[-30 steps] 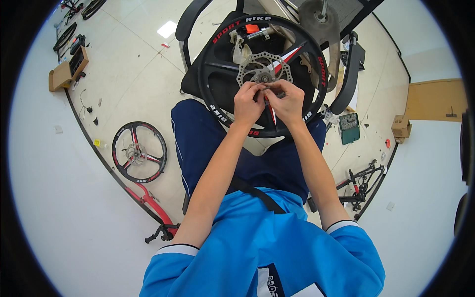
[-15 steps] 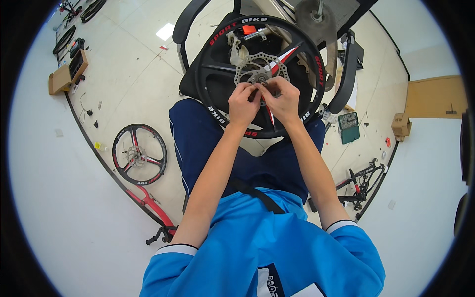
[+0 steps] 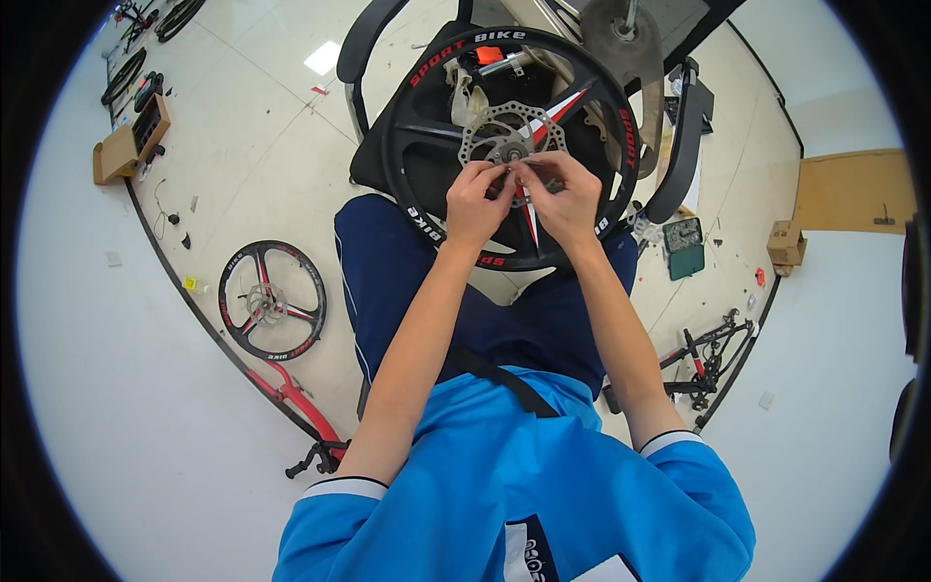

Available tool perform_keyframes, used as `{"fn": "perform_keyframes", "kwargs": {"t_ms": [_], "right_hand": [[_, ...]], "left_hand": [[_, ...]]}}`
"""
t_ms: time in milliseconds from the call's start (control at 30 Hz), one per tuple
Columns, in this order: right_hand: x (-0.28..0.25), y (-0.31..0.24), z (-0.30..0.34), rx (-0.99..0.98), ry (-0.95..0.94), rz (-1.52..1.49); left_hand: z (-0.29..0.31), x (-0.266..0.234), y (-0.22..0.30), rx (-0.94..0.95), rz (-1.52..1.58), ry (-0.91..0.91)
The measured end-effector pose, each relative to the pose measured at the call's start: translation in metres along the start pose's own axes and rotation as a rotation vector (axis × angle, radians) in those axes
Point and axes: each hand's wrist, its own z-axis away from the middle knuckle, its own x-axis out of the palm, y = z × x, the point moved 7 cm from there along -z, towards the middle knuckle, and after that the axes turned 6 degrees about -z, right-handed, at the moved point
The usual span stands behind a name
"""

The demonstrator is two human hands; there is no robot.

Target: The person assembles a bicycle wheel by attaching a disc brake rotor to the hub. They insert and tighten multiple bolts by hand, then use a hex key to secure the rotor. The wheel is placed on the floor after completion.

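A three-spoke black wheel (image 3: 432, 131) lies across a black chair seat (image 3: 371, 163) and reaches over the person's knees; its perforated brake disc (image 3: 469, 136) already sits around the hub (image 3: 514, 151), though whether it is fastened cannot be told. Work at the wheel's centre looks unfinished — left hand (image 3: 475, 206) and right hand (image 3: 567, 196) meet there, fingertips bunched together at the hub's near side; how tightly they close, and on what small part if any, I cannot tell. Left of the wheel, on the pale tiled floor (image 3: 276, 145), a second wheel (image 3: 319, 301) with its own disc leans near a red frame part (image 3: 303, 400). Right of the wheel are a green case (image 3: 687, 263) and, further toward the person, a black frame (image 3: 711, 361) — white walls (image 3: 126, 388) rise beyond on both sides.
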Motion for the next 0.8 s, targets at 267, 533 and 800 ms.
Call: {"fn": "perform_keyframes", "kwargs": {"t_ms": [267, 533, 800], "right_hand": [[-0.019, 0.016, 0.015, 0.078, -0.123, 0.124], [-0.020, 0.033, 0.020, 0.166, -0.128, 0.041], [-0.015, 0.035, 0.021, 0.249, -0.133, -0.029]], "left_hand": [[0.004, 0.000, -0.001, 0.013, -0.033, 0.063], [0.006, 0.000, -0.001, -0.012, -0.024, 0.025], [0.006, 0.004, 0.000, -0.052, -0.031, 0.054]]}}
